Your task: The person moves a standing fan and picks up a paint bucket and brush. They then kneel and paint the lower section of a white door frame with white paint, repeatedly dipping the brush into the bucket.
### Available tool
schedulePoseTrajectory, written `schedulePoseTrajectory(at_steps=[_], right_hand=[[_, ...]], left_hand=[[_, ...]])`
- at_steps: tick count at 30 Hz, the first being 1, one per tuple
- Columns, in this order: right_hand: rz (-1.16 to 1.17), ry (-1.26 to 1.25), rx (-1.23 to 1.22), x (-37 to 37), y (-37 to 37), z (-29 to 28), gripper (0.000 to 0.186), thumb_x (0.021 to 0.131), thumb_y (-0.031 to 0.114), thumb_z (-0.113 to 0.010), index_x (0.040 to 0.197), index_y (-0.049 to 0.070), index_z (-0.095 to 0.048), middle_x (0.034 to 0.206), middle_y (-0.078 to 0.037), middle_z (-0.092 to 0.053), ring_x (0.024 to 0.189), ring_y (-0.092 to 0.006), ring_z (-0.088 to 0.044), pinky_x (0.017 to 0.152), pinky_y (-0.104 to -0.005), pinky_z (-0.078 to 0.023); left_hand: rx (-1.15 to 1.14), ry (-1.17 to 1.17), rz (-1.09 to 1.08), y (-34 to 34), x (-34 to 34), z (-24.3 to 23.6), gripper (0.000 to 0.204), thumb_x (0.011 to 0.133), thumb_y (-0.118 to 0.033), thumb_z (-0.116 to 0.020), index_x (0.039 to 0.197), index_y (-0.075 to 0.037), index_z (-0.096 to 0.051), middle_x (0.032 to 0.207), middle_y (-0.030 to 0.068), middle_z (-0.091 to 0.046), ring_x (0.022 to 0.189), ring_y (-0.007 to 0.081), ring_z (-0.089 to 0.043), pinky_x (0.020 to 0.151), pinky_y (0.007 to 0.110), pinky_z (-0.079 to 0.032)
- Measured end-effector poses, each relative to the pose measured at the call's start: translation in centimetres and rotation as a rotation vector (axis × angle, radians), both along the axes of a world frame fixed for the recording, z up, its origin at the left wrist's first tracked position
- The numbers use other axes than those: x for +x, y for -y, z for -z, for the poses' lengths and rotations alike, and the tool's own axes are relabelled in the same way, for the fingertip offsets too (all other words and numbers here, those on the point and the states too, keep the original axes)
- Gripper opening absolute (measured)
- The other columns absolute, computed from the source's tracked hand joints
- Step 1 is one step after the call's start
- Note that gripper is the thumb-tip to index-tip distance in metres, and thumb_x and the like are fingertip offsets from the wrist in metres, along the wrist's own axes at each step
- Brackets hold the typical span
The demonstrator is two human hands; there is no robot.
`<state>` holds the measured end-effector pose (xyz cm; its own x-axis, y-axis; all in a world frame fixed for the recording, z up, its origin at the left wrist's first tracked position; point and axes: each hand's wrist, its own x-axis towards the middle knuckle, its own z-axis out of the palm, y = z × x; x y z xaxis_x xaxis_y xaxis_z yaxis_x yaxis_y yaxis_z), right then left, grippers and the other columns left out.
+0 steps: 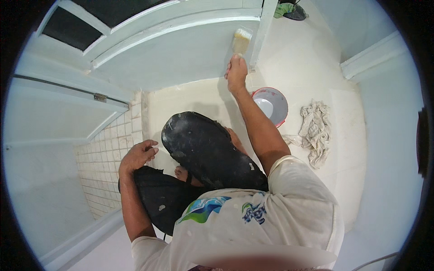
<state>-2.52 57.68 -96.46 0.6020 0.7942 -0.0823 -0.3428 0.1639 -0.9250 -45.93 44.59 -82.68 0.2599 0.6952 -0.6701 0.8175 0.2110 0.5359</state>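
Note:
My right hand (236, 73) is stretched forward, closed round the handle of a wide paintbrush (242, 41). White paint coats the brush's tip, and its bristles are up against the pale panel (181, 53) in front, close to the right-hand upright of the frame. Over my left knee, my left hand (139, 155) hangs loosely with its fingers apart and nothing in them. Just right of my right forearm stands a red-rimmed bucket (279, 101) with white paint (264, 107) in the bottom.
A crumpled, stained cloth (315, 131) lies on the pale floor right of the bucket. At left, a door (58, 113) with a metal hinge stands beside small square tiles (101, 162). A green cloth (283, 9) and a dark round object (297, 13) are at the far end.

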Motion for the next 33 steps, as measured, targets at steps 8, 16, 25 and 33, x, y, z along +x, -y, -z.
schedulePoseTrajectory(at_steps=[8, 16, 25, 33], right_hand=[[-0.021, -0.312, 0.034, 1.2, 1.8, -6.0, 0.034, 0.116, 0.043, -0.047, 0.098, 0.014, -0.051, 0.076, 0.002, -0.048, 0.054, -0.0100, -0.042, 0.043, -0.0295, -0.036], [-0.167, -0.539, 0.016, 0.9, 3.5, -9.4, 0.039, 0.116, 0.052, -0.045, 0.100, 0.016, -0.050, 0.072, 0.003, -0.047, 0.055, -0.0131, -0.043, 0.050, -0.0341, -0.038], [-0.112, -0.558, 0.015, 2.0, 3.3, -11.7, 0.041, 0.116, 0.052, -0.041, 0.099, 0.015, -0.048, 0.070, 0.001, -0.046, 0.052, -0.0148, -0.044, 0.047, -0.0374, -0.040], [-0.156, -0.564, 0.024, 3.2, 2.8, -11.6, 0.041, 0.116, 0.054, -0.044, 0.102, 0.016, -0.049, 0.070, 0.003, -0.047, 0.055, -0.0139, -0.045, 0.051, -0.0356, -0.040]], left_hand=[[-0.040, 0.010, -0.044, -1.1, 4.0, 0.6, 0.047, 0.105, -0.030, -0.071, 0.139, 0.002, -0.068, 0.097, 0.0080, -0.074, 0.084, 0.0161, -0.070, 0.080, 0.032, -0.058], [-0.070, -0.006, -0.043, -0.2, 6.0, 0.2, 0.046, 0.105, -0.029, -0.070, 0.139, 0.002, -0.068, 0.102, 0.0076, -0.075, 0.085, 0.0154, -0.069, 0.081, 0.031, -0.058], [-0.079, 0.007, -0.082, 0.8, 5.3, -0.5, 0.048, 0.103, -0.025, -0.069, 0.142, 0.002, -0.067, 0.101, 0.0070, -0.074, 0.086, 0.0157, -0.070, 0.082, 0.030, -0.058], [-0.089, 0.004, -0.072, 0.1, 6.3, -0.3, 0.048, 0.103, -0.026, -0.070, 0.141, 0.004, -0.066, 0.099, 0.0067, -0.073, 0.085, 0.0148, -0.069, 0.081, 0.030, -0.058]])
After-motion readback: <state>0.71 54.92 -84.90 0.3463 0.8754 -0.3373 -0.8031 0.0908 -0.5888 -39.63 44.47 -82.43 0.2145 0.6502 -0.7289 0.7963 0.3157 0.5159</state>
